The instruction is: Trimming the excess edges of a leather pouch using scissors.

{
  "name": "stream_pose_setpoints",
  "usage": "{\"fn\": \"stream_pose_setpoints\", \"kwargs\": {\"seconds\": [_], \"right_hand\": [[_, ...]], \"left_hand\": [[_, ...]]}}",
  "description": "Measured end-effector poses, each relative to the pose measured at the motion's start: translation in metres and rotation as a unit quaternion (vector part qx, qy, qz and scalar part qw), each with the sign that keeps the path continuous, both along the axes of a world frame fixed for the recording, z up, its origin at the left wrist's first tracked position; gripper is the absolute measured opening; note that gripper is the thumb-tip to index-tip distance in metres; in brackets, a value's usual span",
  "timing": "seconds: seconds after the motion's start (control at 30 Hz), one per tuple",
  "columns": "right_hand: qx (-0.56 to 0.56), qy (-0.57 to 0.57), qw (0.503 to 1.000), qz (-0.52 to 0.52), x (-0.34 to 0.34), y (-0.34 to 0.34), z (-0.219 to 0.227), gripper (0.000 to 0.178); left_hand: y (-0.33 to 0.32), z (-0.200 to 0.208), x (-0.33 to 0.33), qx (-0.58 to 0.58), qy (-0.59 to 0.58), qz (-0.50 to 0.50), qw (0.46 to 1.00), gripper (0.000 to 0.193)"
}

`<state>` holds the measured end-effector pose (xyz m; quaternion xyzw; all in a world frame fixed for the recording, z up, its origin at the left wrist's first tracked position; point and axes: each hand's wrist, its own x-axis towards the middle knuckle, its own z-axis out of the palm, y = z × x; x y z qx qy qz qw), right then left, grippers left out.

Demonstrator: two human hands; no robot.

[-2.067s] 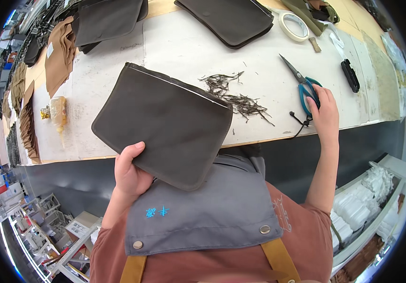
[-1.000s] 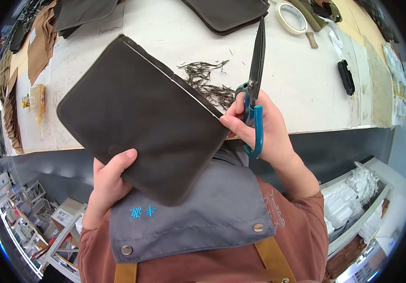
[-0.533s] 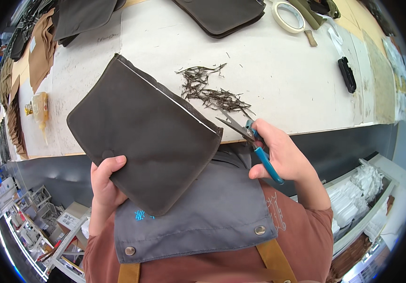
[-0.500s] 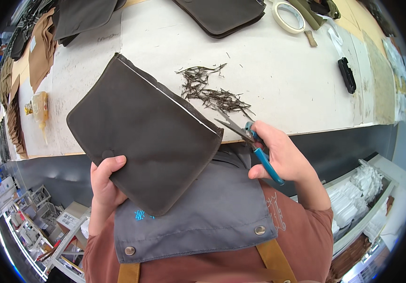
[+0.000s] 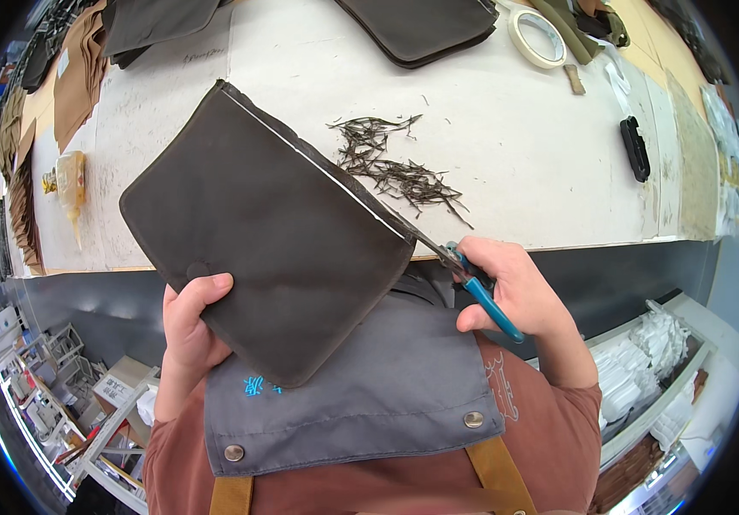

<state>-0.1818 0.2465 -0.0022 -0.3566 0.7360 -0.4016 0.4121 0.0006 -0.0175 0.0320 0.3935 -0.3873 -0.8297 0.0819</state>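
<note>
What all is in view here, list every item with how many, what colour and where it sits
Fabric pouch: one, dark brown, held up over the table's near edge.
Scissors: one pair, blue handles, at the pouch's right corner.
Trimmings: one heap, dark, on the table behind the pouch.
More pouches: at least two, dark, far edge.
Tape roll: one, pale, far right.
Black tool: one, right side.
Table: one, white.
Apron: one, grey.
Left hand: grips the pouch's lower edge.
Right hand: holds the scissors.
</note>
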Motion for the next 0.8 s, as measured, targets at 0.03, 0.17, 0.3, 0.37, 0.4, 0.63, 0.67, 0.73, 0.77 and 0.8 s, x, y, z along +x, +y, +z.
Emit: {"fn": "stream_pose_setpoints", "kwargs": {"seconds": [0.03, 0.17, 0.3, 0.37, 0.4, 0.63, 0.67, 0.73, 0.77, 0.8], "right_hand": [[0.001, 0.000, 1.000, -0.001, -0.0002, 0.0007, -0.0006, 0.070], [0.003, -0.006, 1.000, -0.008, -0.0008, 0.0007, -0.0028, 0.070], [0.001, -0.013, 1.000, -0.026, 0.0001, 0.0005, -0.0045, 0.069], [0.006, -0.012, 0.999, -0.030, 0.0001, 0.0011, -0.0043, 0.069], [0.011, -0.011, 0.999, -0.034, -0.0001, 0.0010, -0.0046, 0.069], [0.036, 0.002, 0.998, -0.047, 0.0010, 0.0005, -0.0027, 0.070], [0.040, -0.001, 0.998, -0.050, 0.0012, 0.0005, -0.0022, 0.070], [0.044, -0.003, 0.998, -0.051, 0.0018, 0.0014, -0.0031, 0.071], [0.033, -0.003, 0.998, -0.059, 0.0021, 0.0033, -0.0060, 0.070], [0.022, -0.003, 0.997, -0.067, 0.0025, 0.0050, -0.0082, 0.070]], "left_hand": [[0.0005, -0.0006, -0.0015, -0.016, -0.012, -0.003, 1.000, 0.043], [-0.0028, -0.0021, 0.0003, -0.009, -0.007, -0.009, 1.000, 0.044], [-0.0052, -0.0033, 0.0006, 0.036, 0.015, 0.003, 0.999, 0.042], [-0.0054, -0.0023, 0.0004, 0.041, 0.011, 0.003, 0.999, 0.042], [-0.0049, -0.0024, 0.0003, 0.039, 0.012, 0.004, 0.999, 0.042], [-0.0005, 0.0010, -0.0033, -0.026, -0.028, -0.016, 0.999, 0.047], [-0.0003, 0.0010, -0.0034, -0.025, -0.028, -0.015, 0.999, 0.047], [0.0005, 0.0014, -0.0028, -0.031, -0.036, -0.014, 0.999, 0.047], [0.0004, 0.0014, -0.0027, -0.030, -0.035, -0.012, 0.999, 0.047], [0.0001, 0.0010, -0.0025, -0.030, -0.031, -0.015, 0.999, 0.047]]}}
